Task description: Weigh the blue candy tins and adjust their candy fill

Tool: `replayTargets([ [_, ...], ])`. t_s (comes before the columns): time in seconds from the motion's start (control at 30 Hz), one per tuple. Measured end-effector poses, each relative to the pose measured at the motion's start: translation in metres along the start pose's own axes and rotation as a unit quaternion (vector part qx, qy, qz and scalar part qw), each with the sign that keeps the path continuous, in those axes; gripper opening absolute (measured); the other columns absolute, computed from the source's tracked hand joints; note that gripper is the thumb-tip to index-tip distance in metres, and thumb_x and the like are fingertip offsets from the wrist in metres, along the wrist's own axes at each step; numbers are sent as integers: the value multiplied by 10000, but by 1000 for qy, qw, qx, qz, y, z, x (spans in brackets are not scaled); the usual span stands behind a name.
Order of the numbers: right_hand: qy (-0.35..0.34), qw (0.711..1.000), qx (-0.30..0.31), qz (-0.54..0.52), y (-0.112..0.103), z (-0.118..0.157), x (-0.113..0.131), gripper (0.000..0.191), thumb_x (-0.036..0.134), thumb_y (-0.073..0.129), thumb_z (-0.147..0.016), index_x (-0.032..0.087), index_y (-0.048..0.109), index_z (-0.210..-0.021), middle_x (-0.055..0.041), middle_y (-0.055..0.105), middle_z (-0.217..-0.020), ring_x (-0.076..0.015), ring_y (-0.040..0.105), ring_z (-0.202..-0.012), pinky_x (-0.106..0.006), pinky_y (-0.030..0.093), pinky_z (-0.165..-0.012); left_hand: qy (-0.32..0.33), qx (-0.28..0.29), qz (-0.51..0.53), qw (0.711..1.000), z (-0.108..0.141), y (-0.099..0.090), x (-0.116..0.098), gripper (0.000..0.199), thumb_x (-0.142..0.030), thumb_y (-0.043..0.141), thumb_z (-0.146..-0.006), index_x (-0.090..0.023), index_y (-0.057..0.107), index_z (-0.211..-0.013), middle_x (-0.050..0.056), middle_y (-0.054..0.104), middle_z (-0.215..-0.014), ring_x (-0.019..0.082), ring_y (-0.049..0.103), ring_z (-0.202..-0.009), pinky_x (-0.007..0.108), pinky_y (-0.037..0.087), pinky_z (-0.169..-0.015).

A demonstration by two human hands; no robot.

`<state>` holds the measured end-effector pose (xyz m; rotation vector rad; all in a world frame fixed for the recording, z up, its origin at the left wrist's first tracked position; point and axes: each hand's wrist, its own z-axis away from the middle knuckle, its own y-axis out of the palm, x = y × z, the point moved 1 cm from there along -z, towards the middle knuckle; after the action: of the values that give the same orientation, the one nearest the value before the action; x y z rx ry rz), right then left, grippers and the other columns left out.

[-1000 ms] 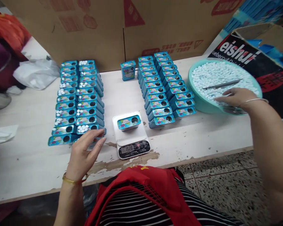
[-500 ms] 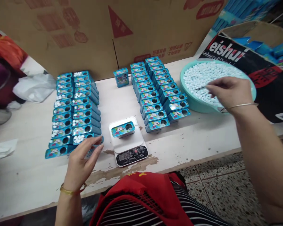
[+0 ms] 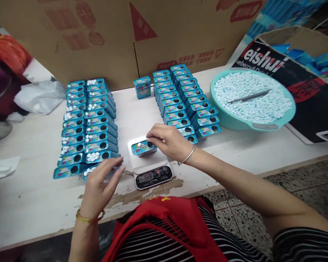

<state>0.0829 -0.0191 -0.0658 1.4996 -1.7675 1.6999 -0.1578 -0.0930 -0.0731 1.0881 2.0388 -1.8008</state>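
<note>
A blue tin (image 3: 140, 147) lies on the white kitchen scale (image 3: 150, 168), with a white candy on its top. My right hand (image 3: 168, 141) is over the tin's right end, thumb and fingertips pinched together; what is between them, if anything, is too small to tell. My left hand (image 3: 101, 183) hovers with fingers apart beside the left rows of tins (image 3: 97, 136), several of which carry white candies. Metal tweezers (image 3: 248, 96) rest on the white candies in the turquoise basin (image 3: 251, 125) at the right.
More blue tins (image 3: 177, 115) stand in two rows right of centre, and a single tin (image 3: 142, 88) stands before the large cardboard box (image 3: 104, 58). A plastic bag (image 3: 39, 97) and a tissue (image 3: 2, 168) lie at the left. An open carton (image 3: 292, 36) is at the back right.
My right hand has moved left from the basin to the tin on the scale. The tweezers it held now lie on the candies. A white candy now shows on the tin's top.
</note>
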Motion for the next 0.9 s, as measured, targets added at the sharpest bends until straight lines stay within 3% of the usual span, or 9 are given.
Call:
replayTargets([
  [0.1, 8, 999, -28, -27, -9, 4, 4, 118, 183, 539, -879, 165, 627, -803, -53, 630, -832, -154, 579, -822, -317, 455, -779, 2, -4, 5, 1000, -1, 2, 0, 202, -272, 573, -878, -207, 629, -1060, 53, 687, -1007, 180, 638, -948, 331, 511, -866],
  [0.2, 95, 982, -76, -145, -21, 17, 9, 94, 263, 612, -843, 174, 638, -830, -30, 637, -798, -133, 572, -722, -291, 464, -667, 5, -9, 6, 1000, -4, 1, 0, 203, -268, 575, -879, -205, 625, -1066, 51, 685, -1002, 170, 638, -934, 326, 512, -860],
  [0.27, 197, 942, -85, -259, -26, 32, 11, 161, 329, 652, -813, 174, 641, -853, -11, 624, -742, -99, 522, -593, -246, 415, -524, 4, -8, 8, 1000, -6, 0, 1, 205, -265, 575, -880, -206, 622, -1070, 48, 683, -1002, 165, 637, -928, 319, 513, -850],
  [0.33, 294, 884, -82, -355, -28, 51, 10, 221, 389, 673, -789, 176, 643, -840, -7, 616, -719, -79, 480, -538, -219, 354, -452, 1, -8, 8, 1000, -6, -1, 2, 205, -267, 573, -880, -208, 623, -1070, 44, 682, -1005, 164, 635, -930, 316, 514, -845],
  [0.43, 391, 806, -89, -436, -24, 84, 4, 240, 401, 718, -737, 180, 653, -806, -21, 623, -758, -86, 507, -596, -216, 377, -482, -6, -9, 5, 1000, -6, -1, 4, 213, -265, 577, -879, -212, 620, -1081, 38, 681, -1005, 161, 632, -927, 311, 510, -843],
  [0.5, 431, 776, -93, -451, -19, 106, -5, 240, 360, 755, -694, 183, 665, -828, -24, 624, -771, -101, 533, -648, -235, 428, -548, -5, -12, -1, 1000, -6, -1, 4, 220, -259, 577, -880, -216, 617, -1092, 35, 678, -1006, 158, 629, -928, 311, 508, -847],
  [0.7, 481, 748, -140, -436, 1, 150, -43, 365, 352, 821, -588, 156, 659, -850, -29, 645, -734, -104, 562, -645, -254, 456, -614, 33, -45, -49, 997, -22, 3, -8, 280, -275, 576, -878, -245, 597, -1155, 53, 631, -1135, 198, 591, -1063, 384, 477, -948],
  [0.9, 493, 730, -178, -440, 20, 165, -61, 446, 422, 830, -565, 158, 619, -856, -35, 642, -718, -123, 595, -608, -245, 426, -521, 123, -4, -146, 982, -38, 16, -18, 394, -315, 584, -872, -278, 514, -1258, 95, 471, -1400, 281, 411, -1324, 517, 354, -1066],
])
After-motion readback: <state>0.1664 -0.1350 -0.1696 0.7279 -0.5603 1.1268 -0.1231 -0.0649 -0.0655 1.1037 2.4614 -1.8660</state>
